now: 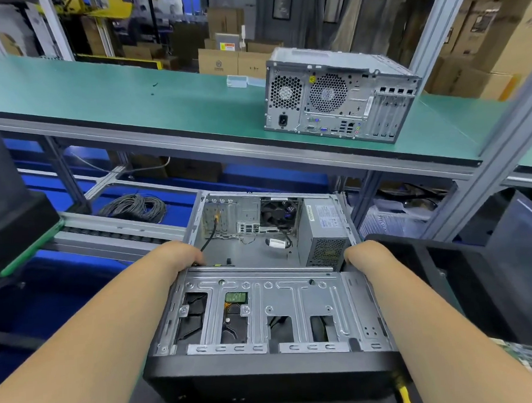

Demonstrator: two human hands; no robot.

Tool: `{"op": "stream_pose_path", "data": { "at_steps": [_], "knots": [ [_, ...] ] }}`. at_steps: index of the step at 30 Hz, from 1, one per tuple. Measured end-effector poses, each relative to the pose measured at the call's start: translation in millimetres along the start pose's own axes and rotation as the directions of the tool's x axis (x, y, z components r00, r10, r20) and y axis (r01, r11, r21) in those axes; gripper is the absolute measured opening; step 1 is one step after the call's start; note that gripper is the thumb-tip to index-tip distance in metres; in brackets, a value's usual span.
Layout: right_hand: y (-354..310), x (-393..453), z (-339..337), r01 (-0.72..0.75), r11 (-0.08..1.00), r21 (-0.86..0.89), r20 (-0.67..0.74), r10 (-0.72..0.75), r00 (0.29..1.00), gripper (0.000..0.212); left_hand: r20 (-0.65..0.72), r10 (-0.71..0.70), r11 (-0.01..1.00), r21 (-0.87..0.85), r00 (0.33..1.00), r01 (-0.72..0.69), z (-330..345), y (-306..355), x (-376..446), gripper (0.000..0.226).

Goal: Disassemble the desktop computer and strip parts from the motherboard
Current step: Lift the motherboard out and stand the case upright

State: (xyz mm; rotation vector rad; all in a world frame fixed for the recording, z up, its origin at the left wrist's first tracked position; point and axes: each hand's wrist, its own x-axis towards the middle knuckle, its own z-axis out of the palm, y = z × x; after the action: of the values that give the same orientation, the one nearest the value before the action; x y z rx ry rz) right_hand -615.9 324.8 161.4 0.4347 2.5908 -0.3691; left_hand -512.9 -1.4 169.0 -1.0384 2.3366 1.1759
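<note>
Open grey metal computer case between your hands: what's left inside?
Inside the open grey metal computer case: black rear fan, silver power supply box, loose cables. No motherboard visible. Drive cage hides the front bays.

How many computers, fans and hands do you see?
Computers: 2, the open case and the closed tower.
Fans: 1 inside the open case.
Hands: 2, left hand and right hand.
Total: 5

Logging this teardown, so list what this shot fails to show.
Head view only:
- Fingers of the left hand and right hand: curled out of sight over the open case edges.
- Power supply label: too small to read.
- Drives under the drive cage: mostly covered by its metal.
</note>
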Motion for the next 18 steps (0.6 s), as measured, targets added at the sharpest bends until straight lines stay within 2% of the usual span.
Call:
{"op": "stream_pose_path", "data": {
  "at_steps": [2,3,6,8,11,14,16,18],
  "knots": [
    [-7,9,-1,0.003,0.998,-0.059,0.031,-0.001,1.0,0.046,0.055,0.006,0.998,-0.055,0.998,-0.003,-3,-2,5,0.067],
    [-8,13,-1,0.002,0.998,-0.067,0.03,0.0,1.0,0.05,0.077,0.011,0.994,-0.109,0.997,-0.002,-3,-4,8,0.061],
    [-10,20,-1,0.035,0.985,-0.17,0.021,-0.032,0.999,0.053,0.063,0.032,0.974,-0.227,0.998,-0.017,-4,-9,11,0.009],
    [-6,19,-2,0.026,0.983,-0.183,0.037,-0.019,0.999,0.054,0.05,0.038,0.973,-0.227,0.998,-0.025,-3,-12,14,0.012],
    [-2,9,-7,-0.082,0.993,-0.082,0.092,0.089,0.992,0.066,0.068,0.059,0.972,-0.231,0.996,-0.042,-4,-12,16,0.013],
    [4,-4,-14,-0.105,0.992,0.074,0.056,0.1,0.993,0.072,0.06,0.08,0.967,-0.246,0.995,-0.063,-10,-9,13,0.008],
    [12,-9,-17,-0.085,0.976,0.2,-0.013,0.089,0.996,0.06,0.067,0.123,0.947,-0.305,0.99,-0.097,-18,-3,12,0.019],
    [21,-17,-20,-0.013,0.928,0.371,-0.128,0.065,0.99,0.031,0.063,0.183,0.915,-0.376,0.981,-0.147,-27,3,14,0.029]
  ]
}}
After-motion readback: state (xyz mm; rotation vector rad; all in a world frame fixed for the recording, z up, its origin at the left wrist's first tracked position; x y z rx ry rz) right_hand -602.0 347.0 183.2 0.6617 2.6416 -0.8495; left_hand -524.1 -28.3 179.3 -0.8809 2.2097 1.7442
